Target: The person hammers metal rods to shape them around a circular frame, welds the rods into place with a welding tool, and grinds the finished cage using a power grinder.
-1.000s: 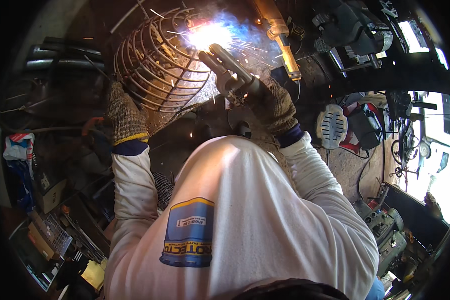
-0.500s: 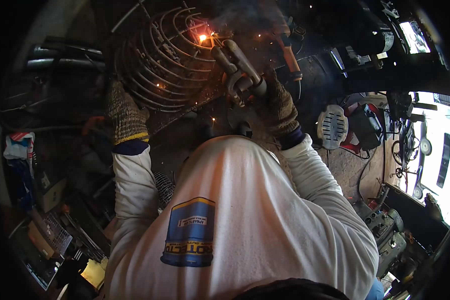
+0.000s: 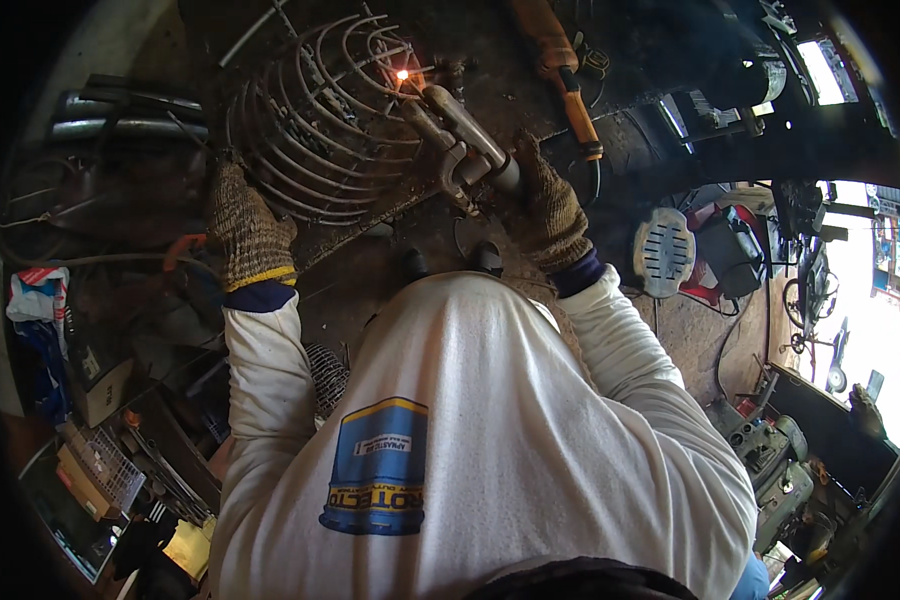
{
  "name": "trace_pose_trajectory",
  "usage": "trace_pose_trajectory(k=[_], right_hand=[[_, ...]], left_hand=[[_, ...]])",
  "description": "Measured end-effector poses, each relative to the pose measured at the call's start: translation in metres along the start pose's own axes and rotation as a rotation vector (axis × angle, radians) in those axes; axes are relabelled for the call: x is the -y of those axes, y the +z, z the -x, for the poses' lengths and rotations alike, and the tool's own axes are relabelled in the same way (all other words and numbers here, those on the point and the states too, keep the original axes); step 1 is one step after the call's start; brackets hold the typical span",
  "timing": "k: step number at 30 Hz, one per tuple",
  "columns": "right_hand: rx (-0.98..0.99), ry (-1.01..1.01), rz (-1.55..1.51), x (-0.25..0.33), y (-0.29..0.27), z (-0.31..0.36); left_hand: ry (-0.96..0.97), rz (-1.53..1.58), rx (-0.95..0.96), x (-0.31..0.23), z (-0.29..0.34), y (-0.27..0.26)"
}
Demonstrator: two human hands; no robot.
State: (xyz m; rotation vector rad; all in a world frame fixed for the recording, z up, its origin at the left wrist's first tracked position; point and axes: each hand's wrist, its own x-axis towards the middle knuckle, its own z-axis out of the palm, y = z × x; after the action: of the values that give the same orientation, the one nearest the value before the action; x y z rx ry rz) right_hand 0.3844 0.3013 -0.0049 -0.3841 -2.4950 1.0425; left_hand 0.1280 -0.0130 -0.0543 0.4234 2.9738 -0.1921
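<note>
My left hand (image 3: 251,226), in a knitted work glove, is closed at the near left edge of a curved wire frame (image 3: 315,150). Its fingertips are partly lost in the dark. The frame is made of several bent metal rods, joined by cross rods. My right hand (image 3: 553,208), gloved as well, wraps around the handle of a welding electrode holder (image 3: 475,135). The holder's jaws point up and left toward the frame's right side. A small bright glow (image 3: 402,75) burns there, just beyond the jaw tips.
An orange power tool (image 3: 570,95) lies on the dark work surface, right of the holder. Metal tubes (image 3: 120,125) lie at the far left. A slotted stool seat (image 3: 664,252) stands to the right, beside a red and black machine (image 3: 727,255). Cables cross the floor.
The electrode holder has shifted slightly left along with my right hand. The glow is smaller, and the smoke and flying sparks have thinned out. My left hand stays nearly in place.
</note>
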Motion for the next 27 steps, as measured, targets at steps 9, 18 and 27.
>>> trace_pose_trajectory(k=[9, 18, 27], right_hand=[[0.054, 0.041, 0.019, 0.001, 0.0, -0.002], [0.255, -0.206, -0.146, 0.051, -0.003, -0.036], [-0.028, -0.016, -0.164, -0.011, 0.014, 0.008]], left_hand=[[0.043, 0.689, -0.179, -0.001, 0.001, -0.001], [0.028, 0.536, -0.159, -0.007, 0.036, -0.029], [0.272, 0.524, -0.327, -0.032, 0.045, -0.068]])
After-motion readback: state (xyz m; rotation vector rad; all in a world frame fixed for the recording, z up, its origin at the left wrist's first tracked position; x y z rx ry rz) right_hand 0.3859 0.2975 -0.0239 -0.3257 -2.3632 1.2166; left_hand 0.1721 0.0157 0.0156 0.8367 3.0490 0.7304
